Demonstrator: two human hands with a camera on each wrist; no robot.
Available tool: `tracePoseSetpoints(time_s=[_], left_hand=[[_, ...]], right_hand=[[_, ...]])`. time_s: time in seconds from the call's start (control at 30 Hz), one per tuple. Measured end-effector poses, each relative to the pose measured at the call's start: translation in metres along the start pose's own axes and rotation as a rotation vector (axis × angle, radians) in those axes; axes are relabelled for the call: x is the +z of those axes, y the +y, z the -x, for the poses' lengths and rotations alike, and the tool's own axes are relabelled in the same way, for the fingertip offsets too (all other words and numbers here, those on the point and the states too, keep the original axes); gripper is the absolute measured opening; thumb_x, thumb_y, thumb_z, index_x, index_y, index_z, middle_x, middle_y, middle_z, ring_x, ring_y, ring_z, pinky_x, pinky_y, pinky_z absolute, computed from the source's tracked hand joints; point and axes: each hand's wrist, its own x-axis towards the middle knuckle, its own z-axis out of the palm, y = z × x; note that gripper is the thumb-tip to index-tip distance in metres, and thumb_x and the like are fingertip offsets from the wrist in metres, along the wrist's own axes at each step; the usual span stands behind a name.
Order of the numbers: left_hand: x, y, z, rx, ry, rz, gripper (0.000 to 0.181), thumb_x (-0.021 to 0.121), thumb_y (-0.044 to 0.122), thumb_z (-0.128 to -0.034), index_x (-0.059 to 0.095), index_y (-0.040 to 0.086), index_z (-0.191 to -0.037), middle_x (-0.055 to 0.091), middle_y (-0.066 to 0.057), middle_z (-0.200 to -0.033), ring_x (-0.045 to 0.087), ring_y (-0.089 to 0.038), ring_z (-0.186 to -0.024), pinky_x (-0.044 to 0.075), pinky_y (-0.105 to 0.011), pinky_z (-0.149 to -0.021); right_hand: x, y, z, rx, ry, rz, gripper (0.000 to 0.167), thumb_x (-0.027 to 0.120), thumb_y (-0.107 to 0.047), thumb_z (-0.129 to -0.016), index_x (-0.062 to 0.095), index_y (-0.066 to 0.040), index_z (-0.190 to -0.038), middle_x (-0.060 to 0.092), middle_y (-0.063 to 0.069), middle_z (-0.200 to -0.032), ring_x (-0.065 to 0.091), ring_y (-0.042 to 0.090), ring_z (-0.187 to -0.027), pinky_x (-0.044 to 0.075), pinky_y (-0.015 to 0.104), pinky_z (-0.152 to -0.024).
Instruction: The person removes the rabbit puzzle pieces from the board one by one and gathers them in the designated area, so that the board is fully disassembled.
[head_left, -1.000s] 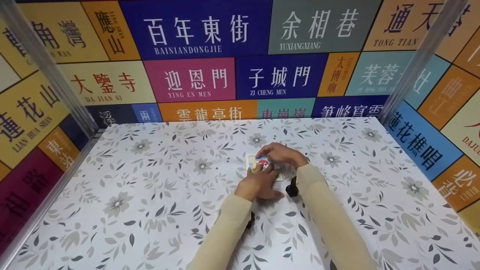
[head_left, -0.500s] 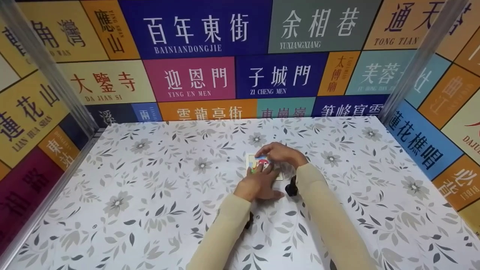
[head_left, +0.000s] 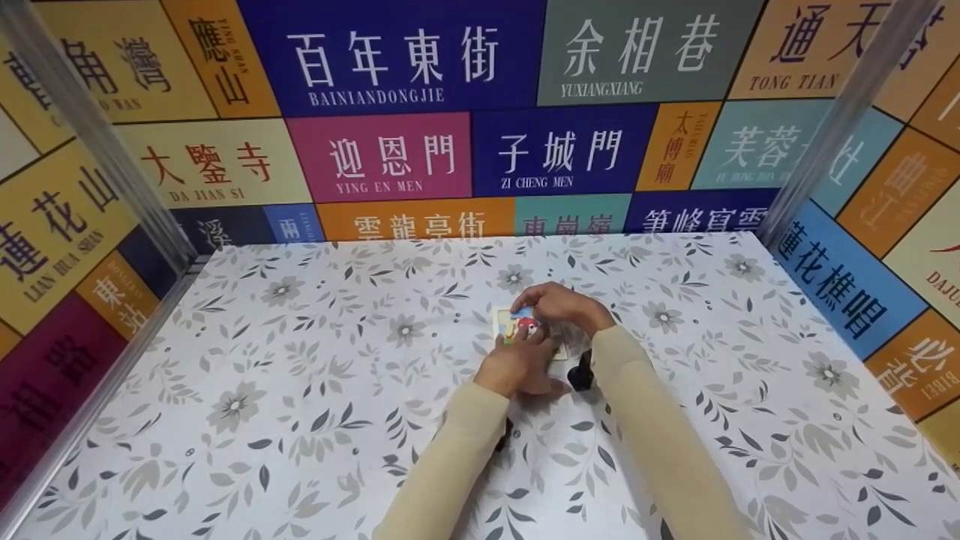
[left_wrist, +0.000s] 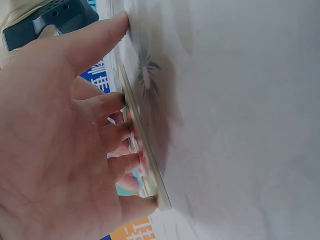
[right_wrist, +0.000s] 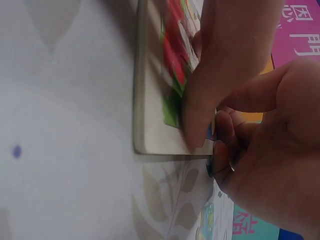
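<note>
A small cream-edged puzzle board [head_left: 500,324] with a bright picture lies on the table. Red, green and blue parts show between the fingers. My left hand [head_left: 517,366] is laid over its near part, fingers spread; in the left wrist view its fingertips press the board's face [left_wrist: 144,142] and the thumb points away, off the board. My right hand [head_left: 559,304] reaches round from the far right. Its curled fingertips grip the board's far edge, seen close beside a left-hand finger in the right wrist view [right_wrist: 150,141]. The hands cover much of the picture.
The white table [head_left: 300,420] has a grey leaf-and-flower pattern. Coloured panels with large characters [head_left: 382,157] stand behind it and at both sides, with clear corner posts. A black wrist device [head_left: 580,376] sits under the right sleeve.
Both hands stay at the board. The left-hand fingers have drawn slightly back and bent a little, and slightly more of the red part shows. The right hand has barely moved.
</note>
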Motion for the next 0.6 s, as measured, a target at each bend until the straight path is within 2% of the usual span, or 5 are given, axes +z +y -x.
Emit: tracePoseSetpoints(time_s=[0.17,0.3,0.43,0.5,0.6], left_hand=[[0.0,-0.002,-0.001,0.006,-0.018,-0.012,0.081,0.064,0.057,-0.0906,0.033,0.025,-0.158,0.019,0.0,-0.169,0.013,-0.026,-0.158,0.02,-0.058,-0.125],[0.001,-0.003,-0.002,0.019,-0.019,-0.025,0.081,0.063,0.057,-0.0907,0.031,0.026,-0.159,0.019,-0.001,-0.169,0.011,-0.025,-0.158,0.018,-0.057,-0.125],[0.0,-0.004,-0.002,0.018,-0.035,-0.02,0.082,0.062,0.058,-0.0912,0.028,0.027,-0.16,0.017,0.0,-0.17,0.008,-0.026,-0.159,0.018,-0.058,-0.125],[0.0,-0.004,-0.002,0.011,-0.052,-0.01,0.083,0.061,0.058,-0.0918,0.025,0.028,-0.16,0.015,0.001,-0.17,0.006,-0.026,-0.159,0.016,-0.058,-0.126],[-0.001,-0.005,-0.001,0.008,-0.052,-0.003,0.082,0.061,0.058,-0.0918,0.026,0.029,-0.16,0.015,0.002,-0.17,0.008,-0.027,-0.158,0.016,-0.057,-0.126]], right_hand=[[-0.001,0.0,0.001,-0.029,0.003,-0.027,0.051,0.042,0.01,-0.08,0.073,-0.007,-0.117,0.068,0.013,-0.128,0.053,0.02,-0.097,0.041,0.029,-0.081],[-0.002,0.003,0.004,-0.069,0.01,-0.012,0.039,0.05,0.006,-0.089,0.074,-0.006,-0.117,0.068,0.015,-0.129,0.06,0.025,-0.11,0.047,0.033,-0.089],[-0.004,0.004,0.006,-0.105,0.049,-0.014,0.03,0.058,0.001,-0.093,0.075,-0.006,-0.117,0.069,0.016,-0.127,0.063,0.03,-0.118,0.05,0.039,-0.097],[-0.007,0.006,0.008,-0.12,0.079,-0.016,0.029,0.059,0.001,-0.094,0.075,-0.006,-0.117,0.07,0.016,-0.126,0.064,0.031,-0.116,0.051,0.038,-0.095],[-0.012,0.009,0.011,-0.132,0.123,-0.021,0.028,0.062,-0.001,-0.094,0.075,-0.008,-0.118,0.071,0.016,-0.124,0.066,0.032,-0.105,0.053,0.034,-0.085]])
